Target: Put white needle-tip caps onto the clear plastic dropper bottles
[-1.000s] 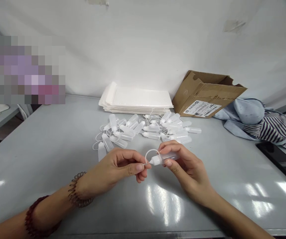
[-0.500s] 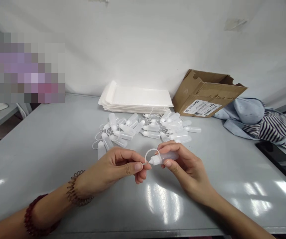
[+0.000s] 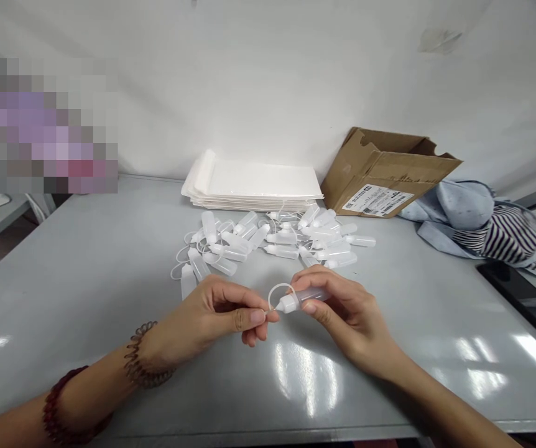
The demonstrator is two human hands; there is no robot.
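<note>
1. The right hand (image 3: 342, 317) is grasping a plastic dropper bottle (image 3: 303, 300) firmly, holding it above the grey table (image 3: 86, 298), just in front of the loose bottles (image 3: 249, 239).
2. The left hand (image 3: 207, 317) is pinching what seems to be the bottle's thin cap loop (image 3: 280, 287) near the nozzle.

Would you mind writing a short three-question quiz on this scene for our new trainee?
1. Which hand holds the small translucent squeeze bottle?
2. True or false: the cardboard box sits to the right of the stack of white pouches.
3. Fill in the blank: the coil bracelet is on the ____ wrist.

Key: 1. The right hand. 2. True. 3. Left.
</note>
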